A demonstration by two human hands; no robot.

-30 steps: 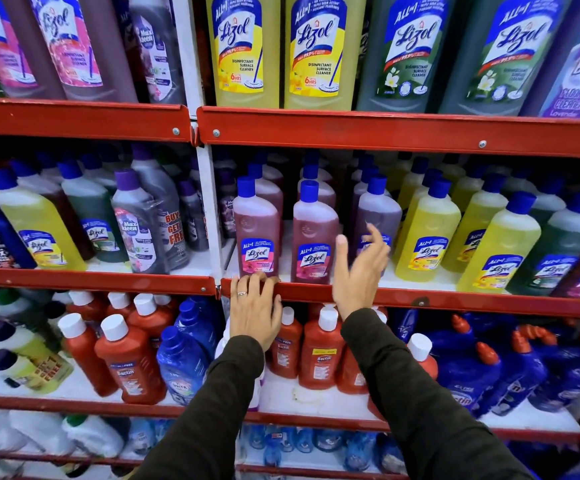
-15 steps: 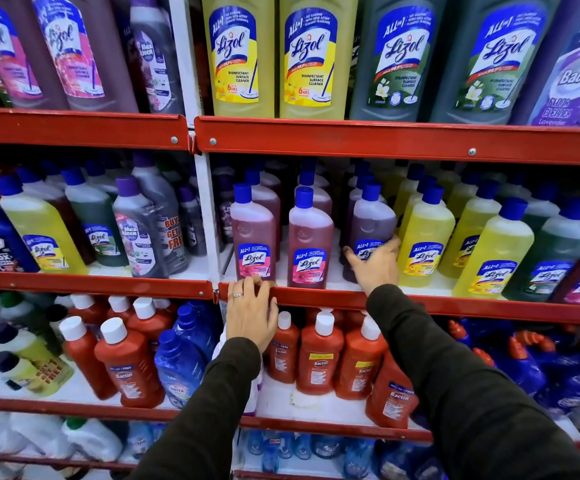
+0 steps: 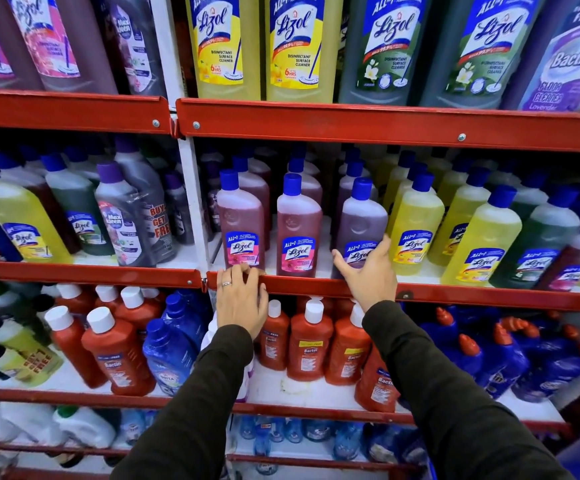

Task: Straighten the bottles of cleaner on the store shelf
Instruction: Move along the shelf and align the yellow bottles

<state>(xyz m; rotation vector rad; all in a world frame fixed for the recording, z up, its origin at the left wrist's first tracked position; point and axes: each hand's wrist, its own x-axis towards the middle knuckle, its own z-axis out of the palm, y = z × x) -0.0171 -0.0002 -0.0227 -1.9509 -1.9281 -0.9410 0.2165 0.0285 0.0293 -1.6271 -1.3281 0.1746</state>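
From the head camera, the purple Lizol bottle (image 3: 359, 230) stood at the front of the middle shelf, just behind the red shelf rail (image 3: 316, 289) and beside a yellow bottle (image 3: 415, 230). Full of liquid, it looked fairly heavy, its plastic stiff and smooth; low on the body around the label seemed the steadiest place to turn it. The right hand (image 3: 368, 271) cupped that lower front, thumb and fingers spread, only loosely closed. The left hand (image 3: 241, 299) rested fingers-over on the rail, holding no bottle.

light: bright, even — label glare | edges: bowed, blurred | centre: sharp
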